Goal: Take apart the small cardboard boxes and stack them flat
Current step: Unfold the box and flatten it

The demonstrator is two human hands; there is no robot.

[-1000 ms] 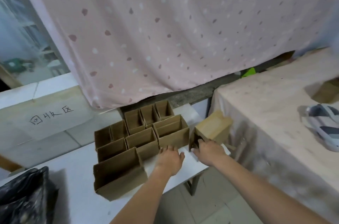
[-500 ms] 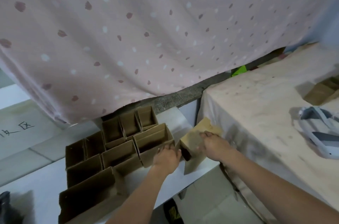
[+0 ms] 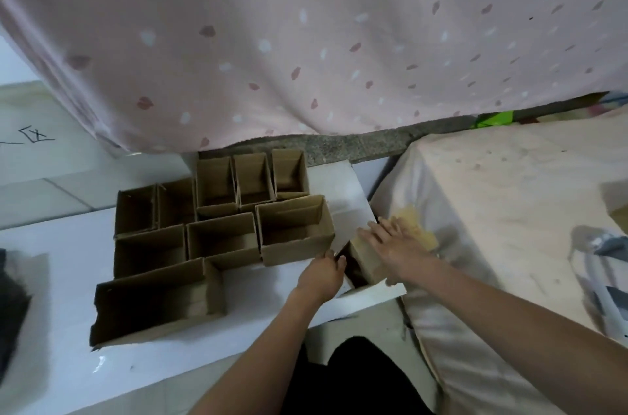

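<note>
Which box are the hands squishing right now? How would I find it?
Look at the white table with the cluster of open cardboard boxes. Go to its right edge, beside the cloth-covered table. The tipped box there lies alone on its side under the right hand, while the others stand upright, touching.

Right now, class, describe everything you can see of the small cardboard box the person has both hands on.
The small cardboard box is plain brown corrugated card, lying tilted at the right end of the white table, beside the cloth-covered surface. Its dark open end faces the camera. The left hand curls round its near left edge; the right hand presses flat, fingers straight, on its top face. Its far end is blurred. It stands apart from the cluster of open boxes.
</note>
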